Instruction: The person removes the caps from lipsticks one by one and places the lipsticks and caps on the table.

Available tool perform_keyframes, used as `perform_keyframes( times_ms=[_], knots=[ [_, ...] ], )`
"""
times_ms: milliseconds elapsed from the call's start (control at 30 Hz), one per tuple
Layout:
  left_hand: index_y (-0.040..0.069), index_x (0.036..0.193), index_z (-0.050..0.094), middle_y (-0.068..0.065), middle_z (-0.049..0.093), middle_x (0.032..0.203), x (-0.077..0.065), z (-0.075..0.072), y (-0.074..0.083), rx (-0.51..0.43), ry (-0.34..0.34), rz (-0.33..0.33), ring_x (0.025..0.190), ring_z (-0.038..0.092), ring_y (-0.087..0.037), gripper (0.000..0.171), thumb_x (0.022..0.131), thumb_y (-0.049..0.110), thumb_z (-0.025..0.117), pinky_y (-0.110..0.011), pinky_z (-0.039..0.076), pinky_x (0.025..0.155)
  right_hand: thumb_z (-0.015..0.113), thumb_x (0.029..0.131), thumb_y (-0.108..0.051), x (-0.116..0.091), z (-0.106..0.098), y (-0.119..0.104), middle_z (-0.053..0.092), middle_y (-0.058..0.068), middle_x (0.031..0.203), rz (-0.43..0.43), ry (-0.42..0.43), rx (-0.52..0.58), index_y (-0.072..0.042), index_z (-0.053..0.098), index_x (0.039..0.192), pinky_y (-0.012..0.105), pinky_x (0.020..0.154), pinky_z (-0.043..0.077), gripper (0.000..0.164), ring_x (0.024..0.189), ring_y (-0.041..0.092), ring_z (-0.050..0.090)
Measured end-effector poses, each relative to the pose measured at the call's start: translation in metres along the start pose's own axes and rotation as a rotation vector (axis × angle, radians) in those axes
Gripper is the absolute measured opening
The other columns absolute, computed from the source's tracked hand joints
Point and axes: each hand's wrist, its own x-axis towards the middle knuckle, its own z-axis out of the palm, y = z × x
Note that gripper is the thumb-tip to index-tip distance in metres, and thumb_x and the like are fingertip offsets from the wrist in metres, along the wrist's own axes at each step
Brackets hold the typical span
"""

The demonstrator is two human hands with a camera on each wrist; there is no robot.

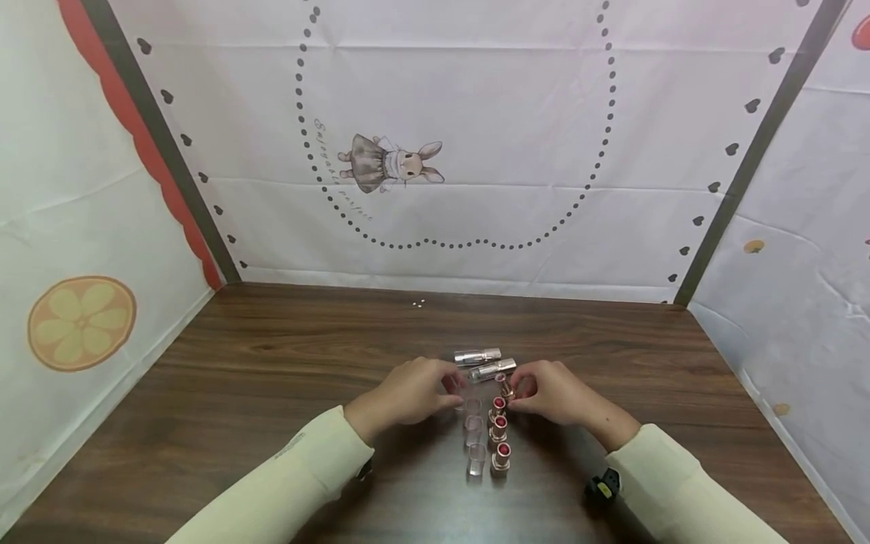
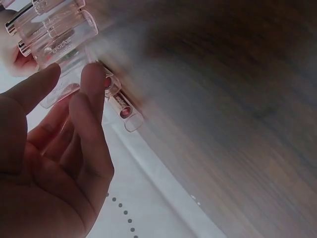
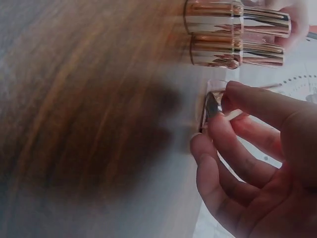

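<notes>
Wood table [image 1: 272, 370] | 4 uncapped lipsticks [image 1: 499, 434] | 4 clear caps [image 1: 473, 431] | 2 lying tubes [image 1: 492, 369] | left hand [image 1: 418, 389] pinches cap, right hand [image 1: 557, 393] lipstick

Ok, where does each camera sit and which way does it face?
Head: worn on the head, looking forward and down at the left hand and right hand; both sleeves show.
Left wrist: worn there, facing clear caps; left hand shows, right partly.
Right wrist: worn there, facing lipsticks; right hand shows, left partly.
Shared: head and right wrist show the lipsticks.
</notes>
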Motion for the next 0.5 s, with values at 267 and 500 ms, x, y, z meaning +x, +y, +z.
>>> perform_keyframes(
  times_ms=[267, 500],
  knots=[
    [0.018, 0.106, 0.072, 0.006, 0.075, 0.09, 0.011, 0.005, 0.0, -0.089, -0.072, -0.027, 0.057, 0.065, -0.005, 0.018, 0.089, 0.023, 0.075, -0.031, 0.051, 0.075, 0.079, 0.083, -0.015, 0.006, 0.005, 0.004, 0.066, -0.006, 0.068, -0.019, -0.043, 0.011, -0.011, 0.066, 0.087, 0.023, 0.055, 0.047, 0.015, 0.059, 0.003, 0.056],
    [0.021, 0.106, 0.073, 0.008, 0.074, 0.092, 0.014, 0.007, 0.001, -0.046, -0.061, -0.013, 0.06, 0.062, -0.001, 0.017, 0.089, 0.025, 0.075, -0.031, 0.051, 0.077, 0.078, 0.083, -0.01, 0.012, 0.007, 0.002, 0.068, -0.002, 0.073, 0.03, -0.075, 0.034, -0.011, 0.067, 0.089, 0.025, 0.058, 0.049, 0.012, 0.064, 0.007, 0.059]
  ],
)
